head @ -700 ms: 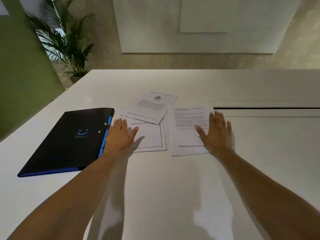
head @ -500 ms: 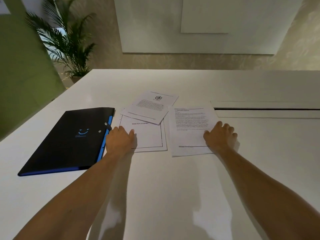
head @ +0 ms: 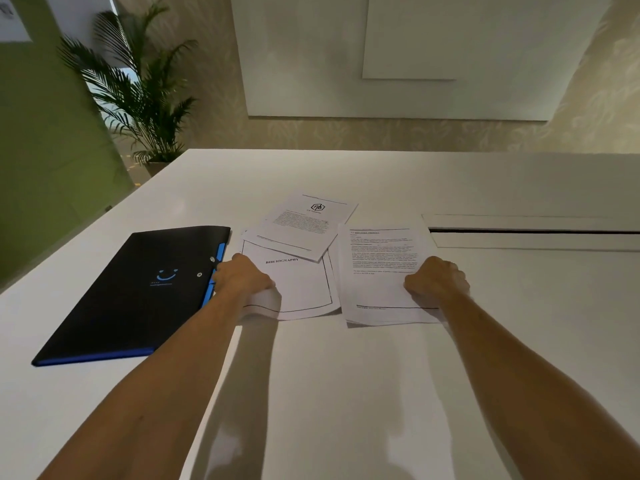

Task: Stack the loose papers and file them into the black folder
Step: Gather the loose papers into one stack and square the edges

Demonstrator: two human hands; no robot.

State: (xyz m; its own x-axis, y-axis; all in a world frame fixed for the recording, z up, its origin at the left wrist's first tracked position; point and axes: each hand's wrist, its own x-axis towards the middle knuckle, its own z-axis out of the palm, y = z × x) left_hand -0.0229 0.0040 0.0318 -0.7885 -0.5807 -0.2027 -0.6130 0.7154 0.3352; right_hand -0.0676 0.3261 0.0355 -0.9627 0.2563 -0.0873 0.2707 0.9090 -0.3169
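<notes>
On the white worktop (head: 346,375), the closed black folder (head: 138,289) lies just left of my left hand (head: 244,280). Both hands, the right hand (head: 436,282) too, have fingers curled, pinching the papers (head: 301,285) at their near edges. I should slide both piles together gently, keeping edges aligned.

On the table (head: 381,393), the folder (head: 138,292) lies at nine o'clock of three overlapping papers (head: 301,251); a plant (head: 138,95) stands at eleven
</notes>
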